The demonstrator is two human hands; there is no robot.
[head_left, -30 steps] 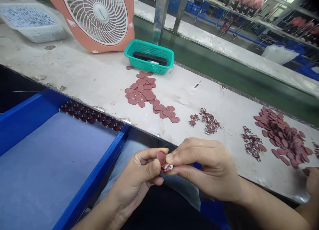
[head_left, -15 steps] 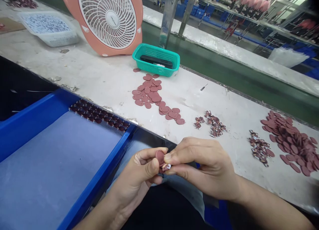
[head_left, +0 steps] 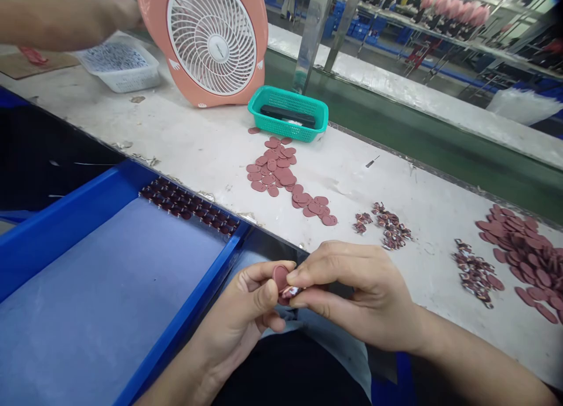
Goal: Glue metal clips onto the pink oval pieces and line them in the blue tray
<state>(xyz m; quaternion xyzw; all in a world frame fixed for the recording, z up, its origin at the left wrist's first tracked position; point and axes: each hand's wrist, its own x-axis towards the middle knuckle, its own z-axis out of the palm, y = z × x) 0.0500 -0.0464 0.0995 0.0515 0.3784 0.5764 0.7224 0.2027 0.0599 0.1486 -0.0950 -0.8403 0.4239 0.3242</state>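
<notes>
My left hand [head_left: 253, 303] pinches a maroon oval disc [head_left: 280, 277] between thumb and fingers, just past the bench edge above my lap. Against the disc's right side, my right hand [head_left: 352, 294] grips a small maroon-and-white piece [head_left: 290, 291] between thumb and forefinger. The fingertips partly hide where piece and disc meet. Flat maroon discs [head_left: 281, 174] lie scattered on the bench beyond my hands. Small clusters of similar maroon-and-white pieces [head_left: 396, 230] lie to their right.
A blue tray [head_left: 176, 324] at lower left holds rows of dark assembled pieces [head_left: 189, 206]. On the bench [head_left: 189, 142] stand a pink fan [head_left: 220, 48], a green basket [head_left: 288, 115] and a white basket [head_left: 127, 71]. A larger disc pile [head_left: 523, 247] lies right. Another person's arm [head_left: 65, 16] reaches in at upper left.
The view has shifted, so bench items appear further right and slightly lower. Another person's arm has come in at upper left. My hands keep their hold, with the small piece slightly turned.
</notes>
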